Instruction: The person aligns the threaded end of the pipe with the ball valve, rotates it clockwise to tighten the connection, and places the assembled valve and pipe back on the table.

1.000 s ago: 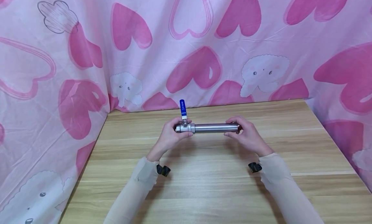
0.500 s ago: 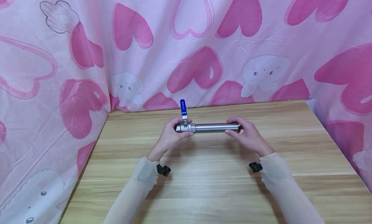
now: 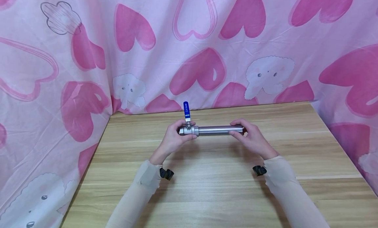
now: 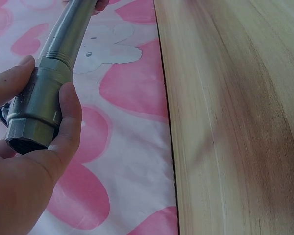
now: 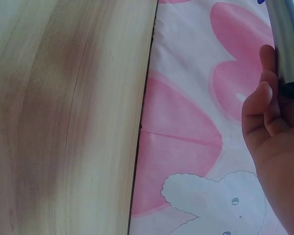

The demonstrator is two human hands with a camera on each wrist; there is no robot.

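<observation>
Left hand (image 3: 174,137) grips the valve (image 3: 186,130), right hand (image 3: 251,137) holds the steel pipe (image 3: 220,130) above the table (image 3: 206,182)

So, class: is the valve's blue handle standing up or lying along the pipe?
Standing up: the blue handle rises straight from the valve, crosswise to the level pipe.

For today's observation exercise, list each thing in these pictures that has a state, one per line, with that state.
Valve: screwed onto the pipe's left end, gripped by the left hand.
Handle: blue, standing upright, crosswise to the pipe.
Pipe: level above the table, its right end held by the right hand.
Cloth: hung behind and beside the table.
</observation>
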